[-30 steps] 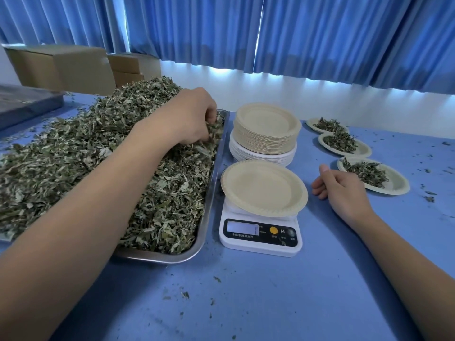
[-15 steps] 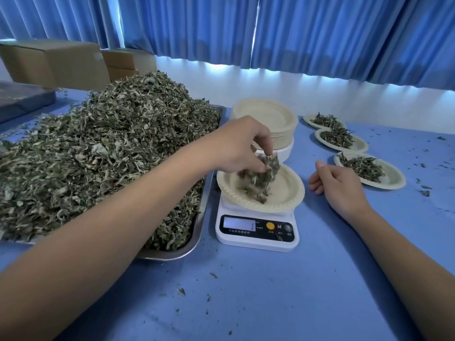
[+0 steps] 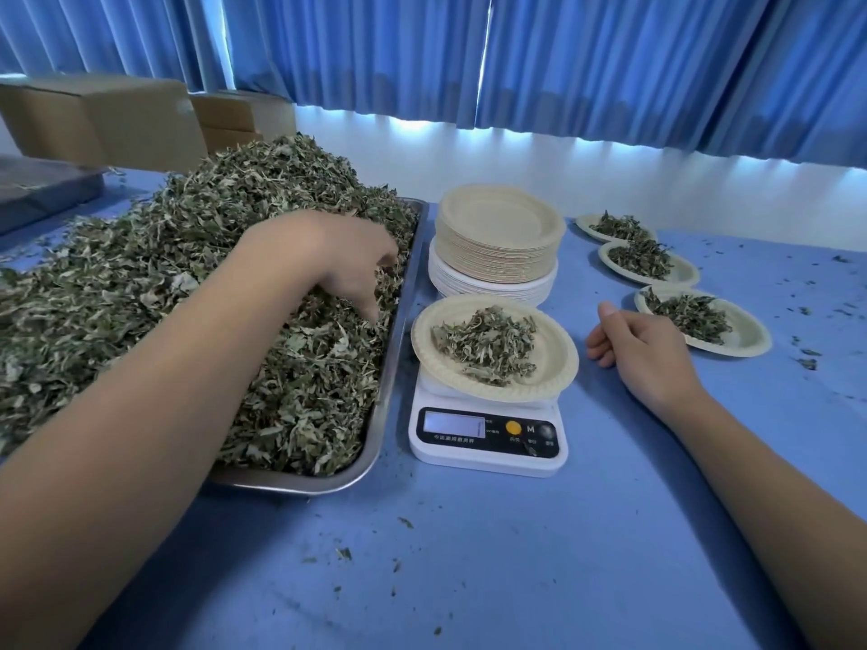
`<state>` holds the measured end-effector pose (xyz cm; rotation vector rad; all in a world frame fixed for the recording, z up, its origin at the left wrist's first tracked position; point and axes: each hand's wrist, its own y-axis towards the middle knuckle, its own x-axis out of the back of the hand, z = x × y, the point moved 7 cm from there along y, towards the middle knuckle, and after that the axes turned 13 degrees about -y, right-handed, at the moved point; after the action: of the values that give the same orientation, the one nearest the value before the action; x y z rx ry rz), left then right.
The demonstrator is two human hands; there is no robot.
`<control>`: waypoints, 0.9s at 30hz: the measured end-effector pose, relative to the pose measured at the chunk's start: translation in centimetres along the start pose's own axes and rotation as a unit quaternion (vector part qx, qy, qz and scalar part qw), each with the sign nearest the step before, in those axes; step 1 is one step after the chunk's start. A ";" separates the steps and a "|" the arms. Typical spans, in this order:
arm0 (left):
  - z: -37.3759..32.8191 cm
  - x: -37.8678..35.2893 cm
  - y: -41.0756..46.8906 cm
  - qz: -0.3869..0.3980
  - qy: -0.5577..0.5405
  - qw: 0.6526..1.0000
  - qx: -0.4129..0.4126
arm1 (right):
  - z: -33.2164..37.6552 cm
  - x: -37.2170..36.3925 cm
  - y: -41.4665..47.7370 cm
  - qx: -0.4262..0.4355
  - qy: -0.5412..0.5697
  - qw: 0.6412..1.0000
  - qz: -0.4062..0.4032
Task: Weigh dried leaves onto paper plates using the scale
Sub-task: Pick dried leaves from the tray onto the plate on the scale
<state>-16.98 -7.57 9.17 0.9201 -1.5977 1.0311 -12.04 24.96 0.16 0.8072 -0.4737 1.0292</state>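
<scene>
Outstretched left hand [image 3: 330, 262], fingers angled down (slightly spread), right hand [image 3: 645, 351] resting, fingers loosely curled

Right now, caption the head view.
Left hand reaches into the leaf tray; a filled paper plate sits on the scale.

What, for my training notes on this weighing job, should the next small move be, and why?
Probably the left hand pinches up a little from the leaf pile and carries it to the plate on the scale. Its fingers dip into the pile, the plate holds only a modest heap, and the display is unreadable, so a small top-up seems safest.
</scene>
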 end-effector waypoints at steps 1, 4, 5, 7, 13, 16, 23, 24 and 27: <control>0.4 -0.7 0.2 0.037 0.011 0.999 0.006 | 0.0 0.0 0.0 0.000 -0.001 1.000 0.000; 0.7 -2.8 0.7 0.106 0.041 0.994 -0.002 | 0.0 0.0 0.0 0.001 -0.003 1.000 0.000; 0.7 -3.2 0.9 0.110 0.051 0.993 -0.006 | 0.0 0.0 0.0 0.000 -0.002 1.000 0.000; 0.8 -3.5 1.4 0.099 0.055 0.993 -0.015 | 0.1 0.0 -0.1 0.000 -0.004 1.000 0.002; 1.0 -3.3 1.9 0.079 -0.019 0.996 -0.028 | 0.2 0.1 -0.2 0.003 -0.012 1.000 -0.001; 0.8 -2.6 2.0 0.046 -0.023 0.998 -0.035 | 0.2 0.1 -0.2 0.002 -0.011 1.000 -0.001; 1.1 -3.0 1.7 0.067 -0.013 0.998 -0.011 | 0.1 0.0 -0.2 0.000 -0.009 1.000 0.000; 1.0 -3.0 1.6 0.065 -0.010 0.998 -0.013 | 0.1 0.0 -0.2 -0.002 -0.007 1.000 0.001; 0.9 -1.2 1.7 -0.021 -0.041 0.998 -0.032 | 0.0 0.0 -0.1 -0.004 -0.005 1.000 0.003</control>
<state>-18.56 -7.75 7.55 0.9581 -1.6628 0.9189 -11.93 24.88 0.14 0.8051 -0.4892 1.0275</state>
